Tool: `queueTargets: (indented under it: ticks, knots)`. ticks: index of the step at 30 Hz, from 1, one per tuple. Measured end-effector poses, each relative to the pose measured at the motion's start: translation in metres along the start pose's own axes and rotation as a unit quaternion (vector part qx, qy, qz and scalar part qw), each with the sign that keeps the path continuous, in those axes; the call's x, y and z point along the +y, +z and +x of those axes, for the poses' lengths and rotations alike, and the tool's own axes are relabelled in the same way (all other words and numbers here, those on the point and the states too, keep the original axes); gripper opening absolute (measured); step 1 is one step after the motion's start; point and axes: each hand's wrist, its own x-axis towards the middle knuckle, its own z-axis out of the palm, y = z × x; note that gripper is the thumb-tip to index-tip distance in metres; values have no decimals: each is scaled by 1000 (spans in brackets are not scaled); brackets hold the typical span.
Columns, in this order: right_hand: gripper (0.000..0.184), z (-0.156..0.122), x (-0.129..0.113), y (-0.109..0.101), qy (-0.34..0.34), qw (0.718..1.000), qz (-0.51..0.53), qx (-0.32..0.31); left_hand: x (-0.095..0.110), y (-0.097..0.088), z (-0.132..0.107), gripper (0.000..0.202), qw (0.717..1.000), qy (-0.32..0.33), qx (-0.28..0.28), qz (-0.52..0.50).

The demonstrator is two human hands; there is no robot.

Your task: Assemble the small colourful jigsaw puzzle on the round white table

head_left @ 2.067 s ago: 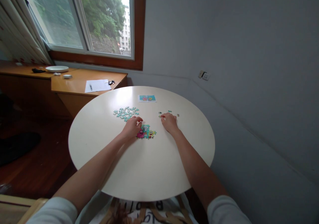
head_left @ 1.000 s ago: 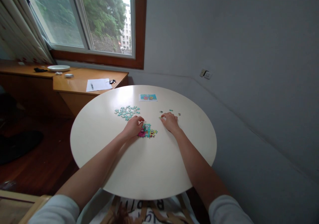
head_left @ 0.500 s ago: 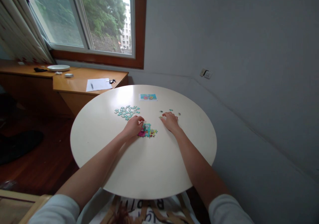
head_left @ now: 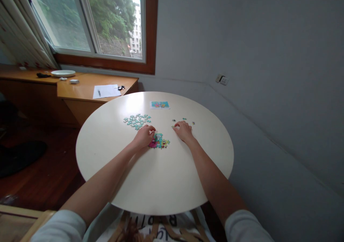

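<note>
A partly joined jigsaw puzzle (head_left: 158, 141) with a pink, a teal and a yellow cartoon figure lies on the round white table (head_left: 161, 184). At its upper left edge rests my left hand (head_left: 143, 136), fingers curled and tips close together; whatever may be between them is too small to make out. To the right of the puzzle, my right hand (head_left: 184, 131) has its thumb and fingertips closed at a small loose puzzle piece (head_left: 172, 127), which shows at their left side. Several teal puzzle pieces (head_left: 137, 121) form a loose group beyond my left hand.
Beyond my right hand lie a few stray pieces, one of them teal (head_left: 184, 118). A reference picture card (head_left: 159, 105) is near the table's far edge. Behind at left, a wooden desk (head_left: 80, 80) carries paper (head_left: 106, 91), keys (head_left: 121, 88) and a white plate (head_left: 63, 73).
</note>
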Motion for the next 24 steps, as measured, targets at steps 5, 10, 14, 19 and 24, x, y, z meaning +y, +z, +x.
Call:
queueTargets:
  ticks: [5, 10, 14, 19, 24]
  knots:
    - [17, 3, 3, 3, 3, 1000, 13, 6, 0, 0, -1, 25, 1000, 1, 5, 3]
    - [16, 4, 4, 5, -2, 1000, 25, 13, -1, 1, 1, 25, 1000, 5, 4, 1]
    - [15, 3, 4, 6, -10, 999, 37, 19, -2, 2, 1, 25, 1000, 6, 9, -4]
    - [14, 3, 3, 5, -22, 998, 47, 28, -2, 1, 1, 25, 1000, 7, 10, -11]
    - [14, 2, 1, 4, -31, 997, 66, 32, -1, 1, 0, 24, 1000, 4, 11, -9]
